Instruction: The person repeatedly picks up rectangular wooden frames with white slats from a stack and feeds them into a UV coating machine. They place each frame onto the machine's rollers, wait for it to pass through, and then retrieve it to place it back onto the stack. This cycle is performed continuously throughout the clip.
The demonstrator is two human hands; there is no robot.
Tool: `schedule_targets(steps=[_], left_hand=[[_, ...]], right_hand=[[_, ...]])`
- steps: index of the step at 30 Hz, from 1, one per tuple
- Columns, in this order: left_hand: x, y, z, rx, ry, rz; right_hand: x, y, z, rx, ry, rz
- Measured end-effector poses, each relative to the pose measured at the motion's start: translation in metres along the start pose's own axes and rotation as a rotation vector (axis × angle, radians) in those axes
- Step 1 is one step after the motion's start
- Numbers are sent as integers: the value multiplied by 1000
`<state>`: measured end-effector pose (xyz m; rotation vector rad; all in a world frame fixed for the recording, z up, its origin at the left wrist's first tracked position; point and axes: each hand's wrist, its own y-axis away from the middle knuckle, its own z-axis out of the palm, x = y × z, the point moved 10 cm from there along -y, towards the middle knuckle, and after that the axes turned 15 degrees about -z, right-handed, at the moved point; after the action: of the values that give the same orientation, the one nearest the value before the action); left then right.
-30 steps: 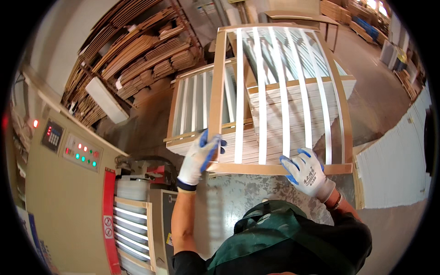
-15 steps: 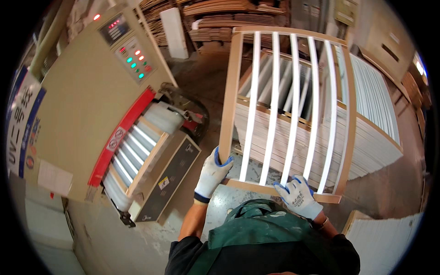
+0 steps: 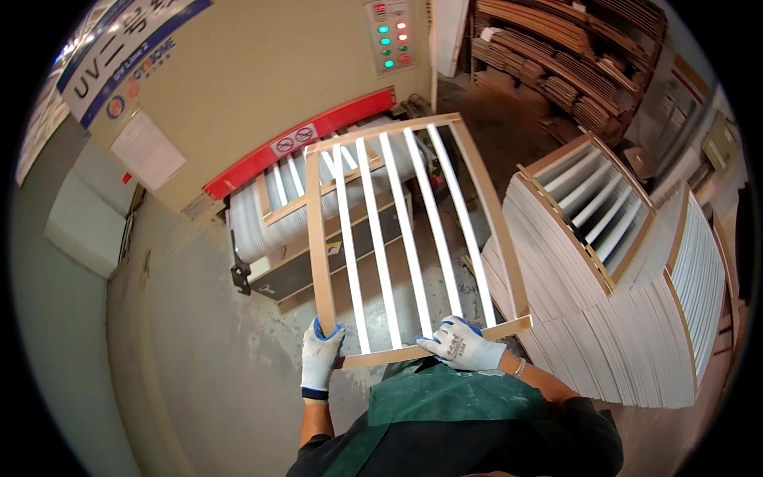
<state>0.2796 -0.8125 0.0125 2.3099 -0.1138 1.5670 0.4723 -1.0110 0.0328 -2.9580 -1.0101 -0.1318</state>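
I hold a slatted panel [image 3: 319,262] out in front of me, tilted, with a brown rectangular frame and several white slats. My left hand [image 3: 320,358], in a white glove with blue fingertips, is closed around its near left corner. My right hand [image 3: 461,346], gloved alike, grips the near rail toward its right end, with the fingertips partly hidden behind it. Beyond the panel's far left part, a second slatted panel [image 3: 286,211] lies on the grey rollers [image 3: 248,232] at a machine's opening, seen partly through the first one.
Above the rollers, a red bar [image 3: 230,180] crosses the beige machine [image 3: 262,71], which has a lit button panel [image 3: 389,36]. Tall stacks of slatted panels [image 3: 556,334] stand close on my right. A rack [image 3: 556,48] of brown strips is at the far right.
My view and body have turned left. The held panel has swung from over the stacks toward the machine's rollers, both hands keeping their grip.
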Motion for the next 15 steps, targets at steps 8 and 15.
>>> schedule_targets(steps=[8, 15], left_hand=[[-88, 18, -73, 160, 63, -204], [-108, 13, -88, 178, 79, -299]], right_hand=[[-16, -77, 42, -142, -135, -211], [-13, -105, 58, -173, -159, -236]])
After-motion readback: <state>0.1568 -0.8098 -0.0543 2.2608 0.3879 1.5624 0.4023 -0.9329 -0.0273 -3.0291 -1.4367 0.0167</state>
